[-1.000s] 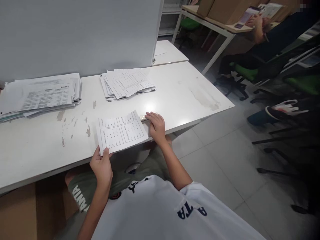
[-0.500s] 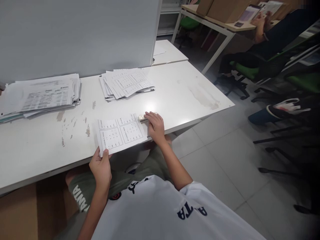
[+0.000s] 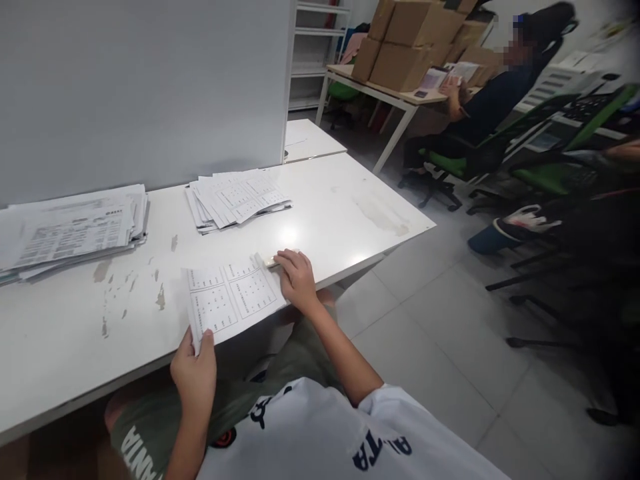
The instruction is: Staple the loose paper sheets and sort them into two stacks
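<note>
My left hand [image 3: 196,363] grips the near left corner of a printed sheet [image 3: 235,299], thumb on top and fingers beneath. The sheet lies partly on the white desk and reaches over its front edge, with boxed blocks of print on it. Its far right corner curls up a little. Right beside that corner, my right hand [image 3: 296,277] is closed over a small cream-coloured stapler [image 3: 271,262] on the desk, and much of it is hidden under the fingers. Whether the stapler's jaws are around the paper, I cannot tell.
Behind the sheet lies a loose stack of similar printed papers [image 3: 235,197]. A larger paper pile [image 3: 80,230] sits at the left. A grey partition [image 3: 140,87] rises along the desk's back. Rightward, a person [image 3: 493,100] sits by cardboard boxes [image 3: 400,63]; a blue bin [image 3: 493,237] stands on the floor.
The view has tilted up, so the desk and both hands appear lower and slightly left. The sheet's far right corner now curls up more. Both hands keep their holds.
</note>
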{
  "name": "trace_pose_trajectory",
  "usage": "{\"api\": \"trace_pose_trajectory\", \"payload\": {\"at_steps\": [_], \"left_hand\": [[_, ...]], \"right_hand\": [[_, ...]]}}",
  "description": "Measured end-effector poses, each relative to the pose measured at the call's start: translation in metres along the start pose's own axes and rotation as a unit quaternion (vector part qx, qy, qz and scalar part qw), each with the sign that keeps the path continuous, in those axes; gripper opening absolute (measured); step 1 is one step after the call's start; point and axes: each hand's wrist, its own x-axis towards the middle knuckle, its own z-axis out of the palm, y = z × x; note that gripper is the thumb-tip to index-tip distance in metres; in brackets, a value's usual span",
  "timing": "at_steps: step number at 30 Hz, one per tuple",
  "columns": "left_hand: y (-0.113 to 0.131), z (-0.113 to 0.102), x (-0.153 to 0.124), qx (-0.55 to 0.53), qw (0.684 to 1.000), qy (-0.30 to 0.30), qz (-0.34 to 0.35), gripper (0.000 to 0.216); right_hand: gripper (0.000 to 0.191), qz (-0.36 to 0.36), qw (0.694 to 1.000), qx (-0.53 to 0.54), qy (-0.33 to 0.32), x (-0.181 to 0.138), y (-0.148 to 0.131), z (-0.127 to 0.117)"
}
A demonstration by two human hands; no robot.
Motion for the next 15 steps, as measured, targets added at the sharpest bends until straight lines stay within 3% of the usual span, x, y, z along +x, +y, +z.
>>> {"api": "trace_pose_trajectory", "payload": {"at_steps": [5,9,15], "left_hand": [[0.008,-0.004,0.004,0.052,0.998,-0.024,0.002,0.054],[0.012,0.009,0.007,0.019,0.998,-0.064,0.017,0.052],[0.01,0.026,0.007,-0.082,0.995,-0.039,0.031,0.053]], "right_hand": [[0.04,-0.01,1.0,0.003,0.013,0.002,-0.002,0.001],[0.036,0.004,1.0,0.02,0.02,0.004,-0.002,0.001],[0.036,0.025,0.998,0.051,-0.008,0.007,0.004,-0.003]]}}
